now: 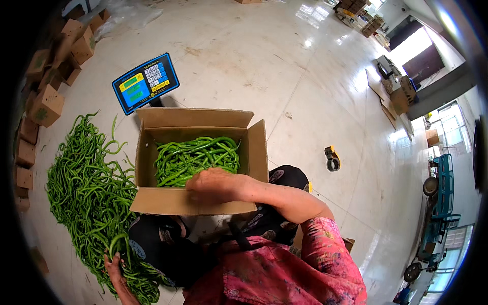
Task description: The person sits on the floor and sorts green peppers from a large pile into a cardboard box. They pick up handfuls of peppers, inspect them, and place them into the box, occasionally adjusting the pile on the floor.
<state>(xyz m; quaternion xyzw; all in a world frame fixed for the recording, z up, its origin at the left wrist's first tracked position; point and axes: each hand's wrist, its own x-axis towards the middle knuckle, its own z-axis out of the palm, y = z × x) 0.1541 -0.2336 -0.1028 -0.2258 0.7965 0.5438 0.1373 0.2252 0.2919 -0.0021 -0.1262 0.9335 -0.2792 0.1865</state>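
Observation:
An uncovered cardboard box (192, 200) stands before me with its flaps spread. Long green chili peppers (198, 152) lie inside it. My right hand (211, 185) is over the box's near edge, between the peppers and the near flap. It is blurred, with its fingers turned down and mostly hidden, so whether it holds anything cannot be told. At the lower left, my left hand (113, 263) is at the edge of a large heap of green chili peppers (89, 187). Its fingers are around a few peppers (119, 242) there.
Behind the box rises a scale display with keypad (146, 84). A tape dispenser (333, 159) lies on the tiled floor to the right. Cardboard boxes (46, 106) are stacked along the left. A teal cargo tricycle (442, 190) stands far right, with flat boards (385, 101) behind it.

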